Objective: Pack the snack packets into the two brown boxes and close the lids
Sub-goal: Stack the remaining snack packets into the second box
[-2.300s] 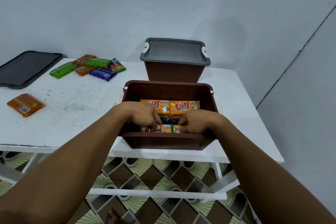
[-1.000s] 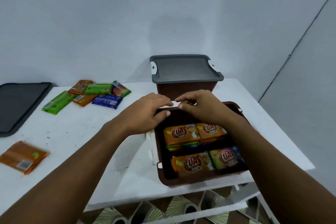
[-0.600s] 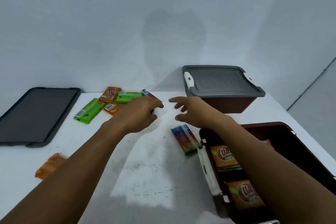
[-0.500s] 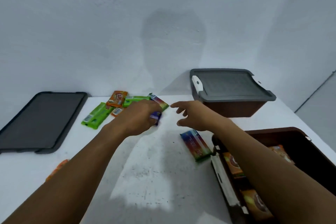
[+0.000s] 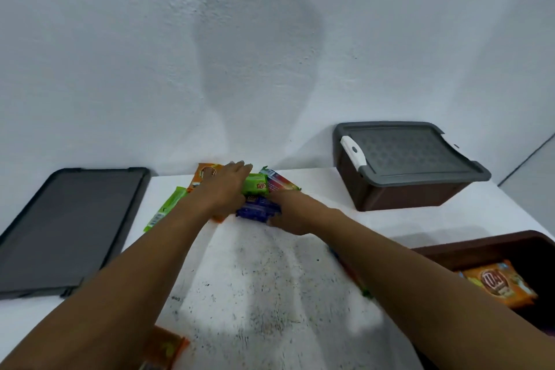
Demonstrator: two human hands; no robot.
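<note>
A heap of snack packets lies at the back of the white table [image 5: 255, 279]: an orange packet [image 5: 206, 173], a green packet [image 5: 257, 185], a red striped packet [image 5: 280, 184], a blue packet [image 5: 257, 210] and a long green packet [image 5: 165, 207]. My left hand [image 5: 223, 186] rests flat on the heap, fingers stretched over the green packet. My right hand [image 5: 289, 215] grips the blue packet's right end. An open brown box [image 5: 480, 245] at the right edge holds an orange packet [image 5: 498, 282]. A second brown box [image 5: 405, 189] stands behind it under a shut grey lid [image 5: 402, 153].
A loose dark grey lid [image 5: 69, 228] lies flat at the table's left. One orange packet [image 5: 168, 347] sits at the near edge under my left forearm. Another packet [image 5: 359, 281] shows partly beneath my right forearm. The white wall rises right behind the table.
Both hands left the open box and moved left and back to the packet heap. My view turned left, so the open box now sits at the right edge. My right hand closed on the blue packet.
</note>
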